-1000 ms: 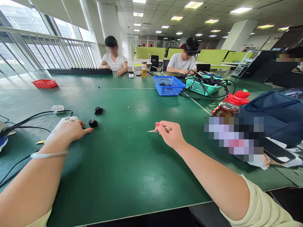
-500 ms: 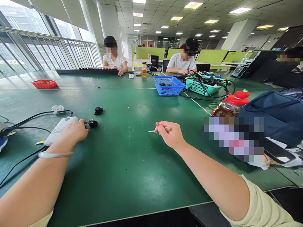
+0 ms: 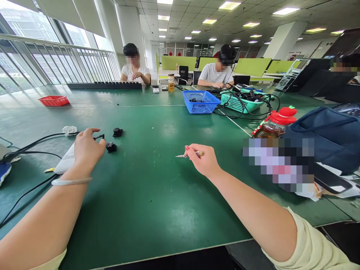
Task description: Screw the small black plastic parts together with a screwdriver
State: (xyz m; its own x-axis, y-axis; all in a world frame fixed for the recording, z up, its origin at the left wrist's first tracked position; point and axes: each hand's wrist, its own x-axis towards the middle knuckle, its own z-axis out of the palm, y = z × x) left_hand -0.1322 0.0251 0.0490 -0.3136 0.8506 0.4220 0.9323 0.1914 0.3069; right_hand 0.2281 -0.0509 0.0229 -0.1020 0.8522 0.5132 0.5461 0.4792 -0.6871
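Note:
My left hand (image 3: 90,147) hovers over a white power bank (image 3: 66,159) and hides much of it. Its index finger and thumb are curved around a thin, bent black piece (image 3: 99,137); whether this is part of a cable I cannot tell. Just right of that thumb sits a crumpled, shiny black lump (image 3: 111,147), with another black lump (image 3: 117,132) a little farther back. My right hand (image 3: 203,159) is closed around a slim pointed tool (image 3: 182,156), tip towards the left, with a brownish end showing behind the fingers.
Black cables (image 3: 39,138) run along the left. A red tray (image 3: 53,100), a keyboard (image 3: 104,85), a blue basket (image 3: 201,102) and a green basket of cables (image 3: 244,103) stand farther back. A red-lidded jar (image 3: 274,125) and a dark blue bag (image 3: 326,138) lie right. Two people sit opposite.
My left hand has risen off the power bank and pulled back from the black lump, and a black piece now shows between its fingers. My right hand stays put. One person opposite raised a hand.

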